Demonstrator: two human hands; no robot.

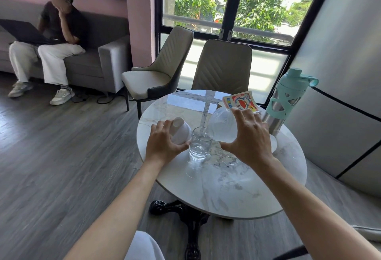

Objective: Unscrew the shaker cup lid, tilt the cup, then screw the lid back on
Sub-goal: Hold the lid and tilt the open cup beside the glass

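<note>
My right hand [250, 138] grips a clear frosted shaker cup [221, 124], tilted leftward with its mouth over a drinking glass [200, 144] that holds a little water. The glass stands upright on the round marble table [237, 187]. My left hand [165, 143] holds the white domed lid [181, 132] just left of the glass, cap end pointing up and away. The lid is off the cup. Part of the cup is hidden behind my right hand.
A steel bottle with a teal sleeve and cap [286, 101] stands at the table's right edge. A small colourful book [241, 101] lies behind the cup. Two beige chairs [222, 66] stand beyond the table. A person with a laptop sits on a grey sofa [103, 62] far left.
</note>
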